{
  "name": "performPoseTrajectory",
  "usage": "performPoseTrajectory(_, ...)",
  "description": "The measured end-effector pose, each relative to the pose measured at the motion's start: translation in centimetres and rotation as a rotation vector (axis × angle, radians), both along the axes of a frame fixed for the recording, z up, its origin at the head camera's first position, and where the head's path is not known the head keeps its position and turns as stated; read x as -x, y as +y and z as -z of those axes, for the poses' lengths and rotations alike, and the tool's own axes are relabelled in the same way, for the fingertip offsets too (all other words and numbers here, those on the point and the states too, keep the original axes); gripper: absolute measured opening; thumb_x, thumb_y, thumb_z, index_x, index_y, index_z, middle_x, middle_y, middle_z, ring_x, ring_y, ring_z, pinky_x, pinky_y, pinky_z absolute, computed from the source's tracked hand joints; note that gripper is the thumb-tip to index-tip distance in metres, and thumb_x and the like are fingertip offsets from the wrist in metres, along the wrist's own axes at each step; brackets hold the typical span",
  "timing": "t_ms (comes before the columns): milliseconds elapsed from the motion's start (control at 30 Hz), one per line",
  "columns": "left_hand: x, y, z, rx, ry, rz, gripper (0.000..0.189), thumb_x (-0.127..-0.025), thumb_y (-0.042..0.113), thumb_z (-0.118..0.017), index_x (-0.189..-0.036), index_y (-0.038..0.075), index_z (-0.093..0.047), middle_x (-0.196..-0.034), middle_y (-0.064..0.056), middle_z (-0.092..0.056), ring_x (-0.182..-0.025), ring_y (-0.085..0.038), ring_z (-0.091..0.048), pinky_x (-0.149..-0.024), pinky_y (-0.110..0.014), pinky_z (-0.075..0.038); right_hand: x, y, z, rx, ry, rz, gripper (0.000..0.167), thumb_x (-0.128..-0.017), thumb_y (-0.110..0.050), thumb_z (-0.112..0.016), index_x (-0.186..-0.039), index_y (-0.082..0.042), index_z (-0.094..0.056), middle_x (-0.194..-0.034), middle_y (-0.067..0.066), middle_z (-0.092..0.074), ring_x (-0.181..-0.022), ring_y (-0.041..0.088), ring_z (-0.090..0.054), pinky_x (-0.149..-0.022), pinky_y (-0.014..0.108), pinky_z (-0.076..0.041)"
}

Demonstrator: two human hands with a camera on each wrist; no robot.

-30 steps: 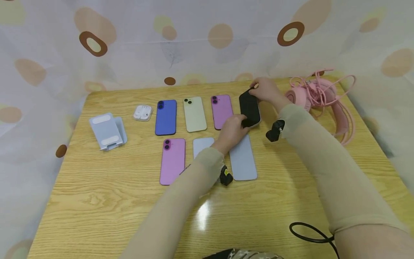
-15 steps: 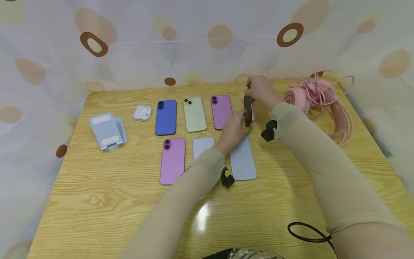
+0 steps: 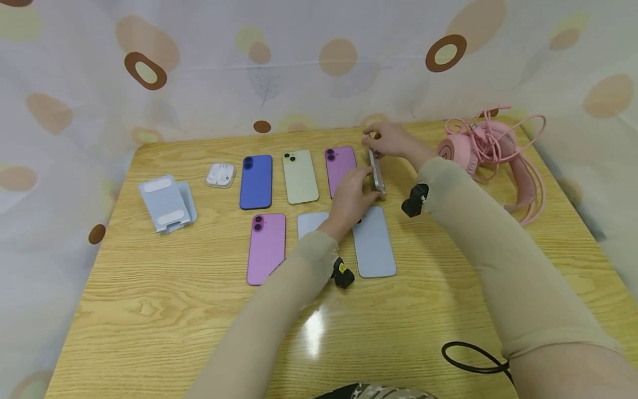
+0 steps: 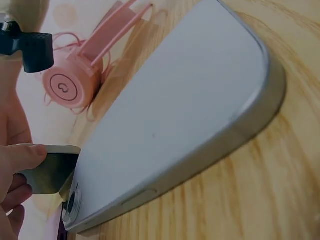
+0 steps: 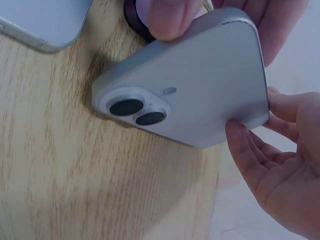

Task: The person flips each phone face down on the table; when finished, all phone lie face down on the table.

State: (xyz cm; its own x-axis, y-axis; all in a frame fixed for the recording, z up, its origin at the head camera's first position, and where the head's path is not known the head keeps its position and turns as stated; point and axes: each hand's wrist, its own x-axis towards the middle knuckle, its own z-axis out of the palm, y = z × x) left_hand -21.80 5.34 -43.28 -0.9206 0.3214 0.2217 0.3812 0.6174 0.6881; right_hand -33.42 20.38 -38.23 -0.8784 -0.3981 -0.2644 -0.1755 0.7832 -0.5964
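A silver-white smartphone (image 3: 377, 173) stands on its side, screen turned left, at the right end of the back row. Its back with two camera lenses shows in the right wrist view (image 5: 200, 85). My left hand (image 3: 350, 197) pinches the near end, its thumb in the right wrist view pressing the edge. The far end is pinched by my right hand (image 3: 391, 139), whose fingers also show in the left wrist view (image 4: 15, 170) beside the dark screen. Just below lies a pale blue phone (image 3: 375, 249), large in the left wrist view.
Left of the held phone lie a purple phone (image 3: 340, 166), a cream phone (image 3: 301, 177) and a blue phone (image 3: 256, 183). In front are another purple phone (image 3: 266, 246) and a partly covered pale phone (image 3: 310, 223). Boxed earphones (image 3: 220, 175), a phone stand (image 3: 166, 202) and pink headphones (image 3: 461, 152) flank them.
The held phone has turned from black screen up, through edge-on, to showing its silver side. It has shifted slightly left, and both hands turned with it.
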Motion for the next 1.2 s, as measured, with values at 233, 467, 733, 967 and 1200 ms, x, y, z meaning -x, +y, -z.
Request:
performPoseTrajectory(233,-0.1,0.3,0.1,-0.005,-0.018,-0.021,0.051,-0.083,0.019,-0.076,-0.127,0.002,-0.058,-0.122,-0.01,-0.062,-0.112,-0.019,-0.056,-0.094,-0.024,-0.046,0.1,-0.1,0.4,-0.056,0.047,-0.033,0.052,-0.1,-0.027,-0.05,-0.14,0.005,-0.04,-0.132,0.031,-0.046,-0.113,0.041,-0.053,-0.092,0.05,-0.048)
performPoseTrajectory(467,0.2,1.0,0.4,0.01,-0.055,-0.009,0.044,-0.083,0.018,-0.077,-0.121,0.002,-0.063,-0.113,-0.008,-0.066,-0.102,-0.017,-0.06,-0.087,-0.024,-0.048,0.0,0.1,1.0,-0.167,0.126,-0.071,0.052,-0.098,-0.026,-0.053,-0.135,0.011,-0.044,-0.137,0.03,-0.043,-0.128,0.042,-0.038,-0.106,0.051,-0.033)
performPoseTrajectory(733,0.3,2.0,0.8,0.154,-0.097,0.013,0.04,-0.083,0.019,-0.076,-0.118,0.002,-0.065,-0.105,-0.007,-0.067,-0.093,-0.014,-0.06,-0.078,-0.025,-0.05,-0.7,0.1,2.0,-0.208,0.129,-0.041,0.049,-0.095,-0.022,-0.057,-0.13,0.012,-0.048,-0.131,0.032,-0.046,-0.12,0.043,-0.043,-0.102,0.051,-0.036)
performPoseTrajectory(967,0.5,1.9,0.7,0.164,-0.109,0.01,0.034,-0.086,0.012,-0.07,-0.118,0.001,-0.065,-0.105,-0.009,-0.067,-0.094,-0.017,-0.061,-0.082,-0.027,-0.051,-1.1,-0.2,2.5,-0.21,0.125,-0.038,0.047,-0.093,-0.019,-0.058,-0.13,0.01,-0.049,-0.133,0.032,-0.043,-0.12,0.043,-0.041,-0.102,0.053,-0.035)
performPoseTrajectory(1200,0.0,-2.4,-1.9,-0.025,-0.249,0.067,0.039,-0.095,0.014,-0.057,-0.132,0.0,-0.055,-0.128,-0.012,-0.059,-0.118,-0.02,-0.053,-0.1,-0.027,-0.044,-3.2,0.4,0.8,-0.135,0.147,-0.005,0.048,-0.098,-0.022,-0.053,-0.135,0.007,-0.044,-0.136,0.029,-0.04,-0.119,0.042,-0.044,-0.099,0.053,-0.039)
